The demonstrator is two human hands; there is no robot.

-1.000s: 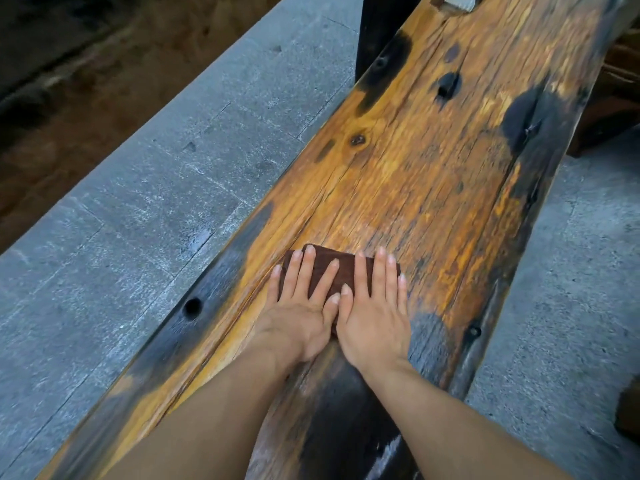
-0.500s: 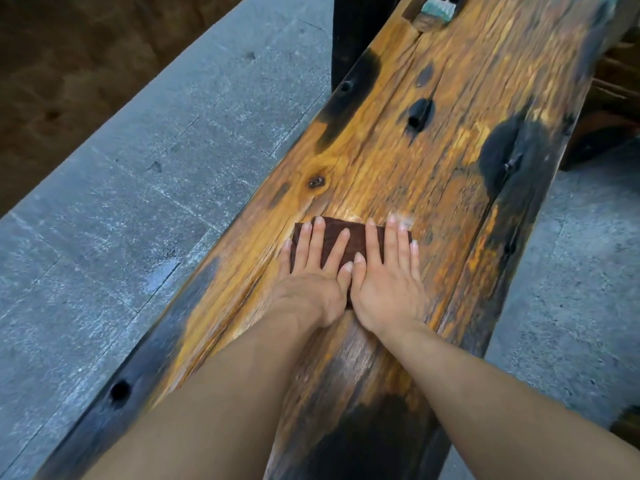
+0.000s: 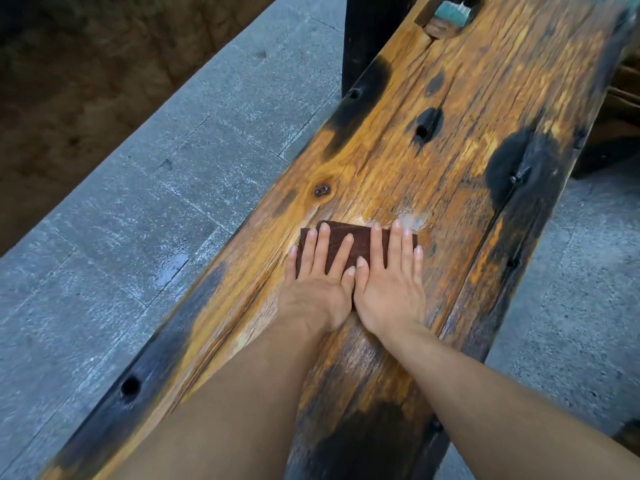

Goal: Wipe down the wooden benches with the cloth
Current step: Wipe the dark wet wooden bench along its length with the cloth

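Note:
A long wooden bench (image 3: 450, 150), orange-brown with black charred patches, runs from the lower left to the upper right. A folded dark brown cloth (image 3: 360, 239) lies flat on its top. My left hand (image 3: 317, 282) and my right hand (image 3: 391, 282) press down on the cloth side by side, thumbs touching, fingers straight and spread. The hands cover the near half of the cloth. A pale wet streak shows on the wood just beyond the cloth.
Grey stone paving (image 3: 156, 202) lies left of the bench and more paving (image 3: 571, 306) on the right. A dark post (image 3: 367, 36) stands at the bench's far left side. Bare earth (image 3: 69, 81) drops away at the upper left. A notch (image 3: 446, 15) cuts the bench's far end.
Both hands have pushed the cloth forward along the bench, away from me, past the black patch toward the knot. The hands kept the same flat pose on it.

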